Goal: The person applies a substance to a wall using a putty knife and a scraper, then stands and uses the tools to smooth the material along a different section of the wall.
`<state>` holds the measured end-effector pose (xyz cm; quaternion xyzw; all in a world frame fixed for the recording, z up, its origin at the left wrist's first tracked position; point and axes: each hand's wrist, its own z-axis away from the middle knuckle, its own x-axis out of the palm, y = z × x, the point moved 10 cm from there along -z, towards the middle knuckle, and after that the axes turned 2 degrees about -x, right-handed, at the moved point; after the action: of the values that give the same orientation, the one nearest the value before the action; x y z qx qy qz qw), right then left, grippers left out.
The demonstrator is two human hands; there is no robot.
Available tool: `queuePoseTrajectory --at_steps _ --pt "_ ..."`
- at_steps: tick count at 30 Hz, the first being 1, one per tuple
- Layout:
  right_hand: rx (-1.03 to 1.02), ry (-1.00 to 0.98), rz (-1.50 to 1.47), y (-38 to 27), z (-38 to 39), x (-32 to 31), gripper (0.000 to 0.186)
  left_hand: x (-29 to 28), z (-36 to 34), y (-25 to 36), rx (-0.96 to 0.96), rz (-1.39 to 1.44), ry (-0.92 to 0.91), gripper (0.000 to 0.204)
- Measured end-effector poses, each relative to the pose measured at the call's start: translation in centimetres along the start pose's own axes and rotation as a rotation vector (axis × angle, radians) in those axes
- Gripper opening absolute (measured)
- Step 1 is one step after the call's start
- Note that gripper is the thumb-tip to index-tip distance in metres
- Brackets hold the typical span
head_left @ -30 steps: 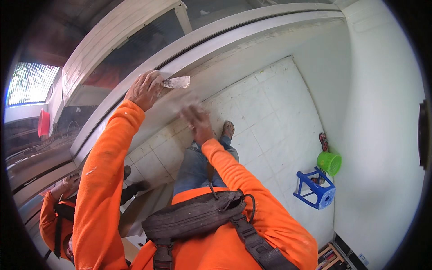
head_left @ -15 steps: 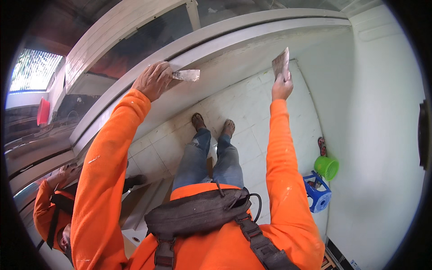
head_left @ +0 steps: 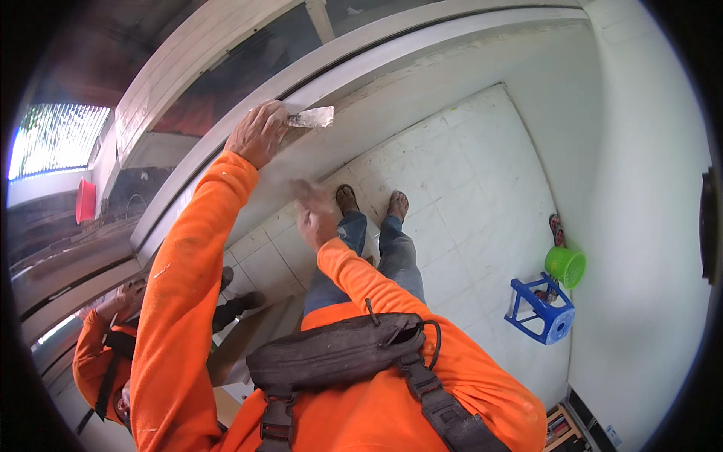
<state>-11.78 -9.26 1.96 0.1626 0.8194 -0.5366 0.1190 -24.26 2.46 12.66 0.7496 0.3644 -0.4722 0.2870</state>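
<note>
My left hand (head_left: 258, 135) is closed round a putty knife (head_left: 315, 117) with a whitish, smeared blade, up against the pale window frame (head_left: 354, 64). The blade points to the right along the wall below the frame. Lower down, my right hand (head_left: 316, 224) is crossed in front of my body, its fingers closed. From it rises a second putty knife (head_left: 307, 192), smeared by motion, close to the pale wall beneath the frame. Its blade edge is too blurred to make out.
A blue plastic stool (head_left: 541, 310) and a green basket (head_left: 565, 267) stand by the right wall (head_left: 640, 226). Sandals (head_left: 556, 230) lie behind the basket. A red tub (head_left: 86, 201) shows through the opening. At lower left appears an orange-sleeved person (head_left: 102, 354), possibly a reflection.
My right hand has swung from the far right, leftward and down, across to below my left hand, with its putty knife. My left hand has hardly moved. The view has shifted slightly.
</note>
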Motion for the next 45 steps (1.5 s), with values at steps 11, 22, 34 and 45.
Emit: queuePoseTrajectory --at_steps 11,22,34,45 --pt "0.499 0.296 -0.138 25.4 -7.1 -14.6 0.036 -0.4 -1.4 0.9 0.009 0.019 0.037 0.035" --pt "0.513 0.254 -0.061 23.0 -12.1 -10.3 0.039 -0.6 0.2 -0.1 -0.029 -0.032 -0.019 0.04" --pt "0.975 0.161 -0.744 18.2 1.3 -2.0 0.043 -0.6 1.1 -1.4 -0.042 -0.086 -0.08 0.034" --pt "0.768 -0.106 -0.226 10.6 -0.2 5.9 0.052 -0.3 0.7 -0.8 0.002 -0.086 -0.075 0.037"
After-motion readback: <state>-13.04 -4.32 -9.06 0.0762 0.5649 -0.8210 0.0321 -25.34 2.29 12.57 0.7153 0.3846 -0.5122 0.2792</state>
